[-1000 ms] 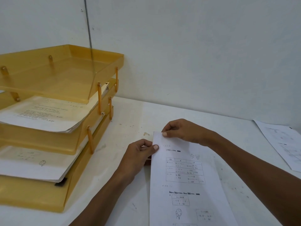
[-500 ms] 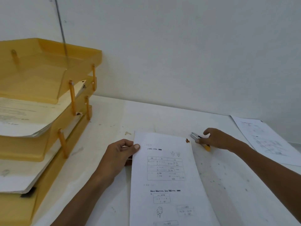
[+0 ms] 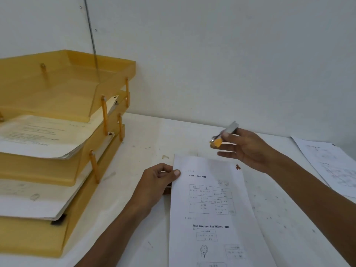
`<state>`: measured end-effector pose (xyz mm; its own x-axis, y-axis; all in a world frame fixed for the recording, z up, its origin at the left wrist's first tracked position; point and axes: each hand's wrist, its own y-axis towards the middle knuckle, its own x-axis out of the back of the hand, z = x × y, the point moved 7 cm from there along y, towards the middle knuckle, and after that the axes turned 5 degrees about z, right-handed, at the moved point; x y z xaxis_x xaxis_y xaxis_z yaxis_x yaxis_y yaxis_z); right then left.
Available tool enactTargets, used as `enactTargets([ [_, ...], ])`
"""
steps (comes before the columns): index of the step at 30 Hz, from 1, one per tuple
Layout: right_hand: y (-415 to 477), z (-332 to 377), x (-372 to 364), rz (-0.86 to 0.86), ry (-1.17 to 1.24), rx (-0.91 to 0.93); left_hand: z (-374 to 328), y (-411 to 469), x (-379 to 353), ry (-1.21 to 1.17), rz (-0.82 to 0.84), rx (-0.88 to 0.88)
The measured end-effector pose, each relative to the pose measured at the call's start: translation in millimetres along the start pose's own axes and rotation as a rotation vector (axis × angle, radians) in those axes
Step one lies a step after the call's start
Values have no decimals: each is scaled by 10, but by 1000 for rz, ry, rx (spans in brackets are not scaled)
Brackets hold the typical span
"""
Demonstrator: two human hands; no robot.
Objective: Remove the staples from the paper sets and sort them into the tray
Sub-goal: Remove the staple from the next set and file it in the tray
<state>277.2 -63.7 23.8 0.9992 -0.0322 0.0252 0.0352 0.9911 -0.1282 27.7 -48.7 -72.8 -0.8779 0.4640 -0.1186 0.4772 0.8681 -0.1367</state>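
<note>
A printed paper set lies on the white table in front of me. My left hand pinches its upper left edge, thumb on top. My right hand is raised above the sheet's top right corner and holds a small metal and orange staple remover between thumb and fingers, the other fingers spread. A yellow three-tier paper tray stands at the left; its top tier looks empty and the two lower tiers hold stacks of paper.
More printed sheets lie at the table's right edge. A small brown speck sits on the paper near its top right corner. The white wall rises close behind the table.
My right hand left the sheet's top edge, reached right to the staple remover on the table, gripped it and lifted it above the paper. My left hand stayed at the sheet's edge.
</note>
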Motion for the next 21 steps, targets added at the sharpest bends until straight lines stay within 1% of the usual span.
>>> enactTargets([
  [4, 109, 50, -520, 128, -288, 34, -5, -8, -4, 2, -4, -4],
  [7, 197, 53, -707, 168, -380, 26, -12, -7, 1, 1, 4, -10],
  [9, 237, 40, -753, 194, -414, 4, -9, -2, 4, 14, 5, -10],
  [17, 302, -56, -829, 320, -399, -37, -1, 11, -2, 6, 11, -26],
  [21, 315, -58, -848, 322, -427, -49, -15, 4, -11, -11, 17, -37],
])
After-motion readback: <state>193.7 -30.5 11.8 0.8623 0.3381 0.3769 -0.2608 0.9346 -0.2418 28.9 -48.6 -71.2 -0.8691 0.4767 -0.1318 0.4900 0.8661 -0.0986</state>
